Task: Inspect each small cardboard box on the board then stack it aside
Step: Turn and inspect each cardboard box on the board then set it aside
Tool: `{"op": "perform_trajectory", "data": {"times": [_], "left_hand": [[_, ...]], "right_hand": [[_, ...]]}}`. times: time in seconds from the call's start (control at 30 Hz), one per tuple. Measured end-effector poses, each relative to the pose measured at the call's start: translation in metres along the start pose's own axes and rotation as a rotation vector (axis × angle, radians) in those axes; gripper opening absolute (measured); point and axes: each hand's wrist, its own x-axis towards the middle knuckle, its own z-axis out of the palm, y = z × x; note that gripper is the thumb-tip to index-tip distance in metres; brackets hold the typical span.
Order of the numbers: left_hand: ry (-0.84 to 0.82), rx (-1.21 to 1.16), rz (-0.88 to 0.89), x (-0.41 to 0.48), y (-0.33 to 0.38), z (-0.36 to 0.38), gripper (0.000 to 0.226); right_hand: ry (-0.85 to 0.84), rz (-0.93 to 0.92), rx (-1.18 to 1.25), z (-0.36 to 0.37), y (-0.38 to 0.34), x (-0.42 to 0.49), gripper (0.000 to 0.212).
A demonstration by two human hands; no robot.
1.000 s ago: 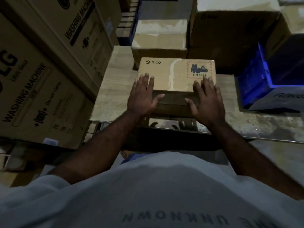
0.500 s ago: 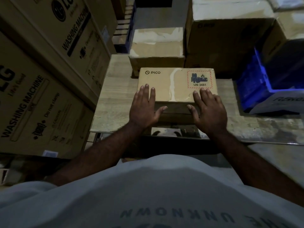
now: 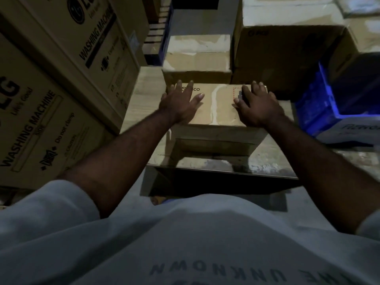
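Head view.
- **Item:** small brown cardboard box [image 3: 216, 108] with a red-bordered label, lying mid-frame on the pale wooden board [image 3: 144, 103].
- **Hands:** your left hand [image 3: 178, 101] lies flat on the lid at 9 o'clock, fingers spread and gripping nothing. Your right hand [image 3: 257, 105] lies likewise at 3 o'clock, partly covering the label.
- **Step, judged:** inspecting the top.
- **Next:** you need a grip on the sides. The taped tan carton [image 3: 197, 58] crowds 12 o'clock.

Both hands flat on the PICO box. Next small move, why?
Probably curl left hand and right hand over the far edge of the PICO box and tip it up: they only lie flat on top, and it sits ungripped on the board.
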Motion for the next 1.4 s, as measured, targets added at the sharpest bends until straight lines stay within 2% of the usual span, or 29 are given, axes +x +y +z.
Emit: {"op": "perform_trajectory", "data": {"times": [0.1, 0.43, 0.5, 0.63, 0.8, 0.9, 1.0, 1.13, 1.27, 1.4], "left_hand": [[-0.061, -0.053, -0.045, 0.003, -0.01, 0.003, 0.076], [-0.023, -0.266, -0.028, 0.007, -0.014, 0.005, 0.073], [0.007, -0.28, -0.017, 0.013, -0.013, -0.001, 0.07], [-0.007, -0.281, -0.011, 0.02, -0.016, -0.007, 0.075], [-0.042, -0.456, -0.192, 0.015, -0.017, 0.003, 0.087], [-0.054, -0.527, -0.135, 0.014, -0.018, -0.003, 0.081], [0.009, -0.51, -0.116, 0.008, -0.02, -0.019, 0.081], [0.123, -0.502, -0.152, -0.014, -0.018, -0.026, 0.097], [0.183, -0.517, -0.153, -0.044, -0.018, -0.002, 0.085], [0.138, -0.466, -0.144, -0.069, -0.031, 0.037, 0.073]], "right_hand": [[-0.001, 0.034, 0.037, 0.003, -0.003, 0.002, 0.075], [0.038, 0.059, 0.115, 0.007, -0.002, 0.002, 0.072], [0.057, 0.121, 0.232, 0.007, 0.002, 0.006, 0.074], [0.077, 0.36, 0.4, 0.002, 0.015, 0.013, 0.084], [0.047, 0.373, 0.507, -0.008, 0.012, 0.011, 0.075], [0.063, 0.38, 0.495, -0.014, 0.008, 0.003, 0.077], [0.167, 0.337, 0.531, -0.017, 0.005, -0.006, 0.077], [0.299, 0.302, 0.605, -0.016, -0.005, -0.022, 0.072], [0.331, 0.296, 0.654, 0.003, -0.012, -0.048, 0.074], [0.267, 0.334, 0.692, 0.044, -0.011, -0.08, 0.066]]}}
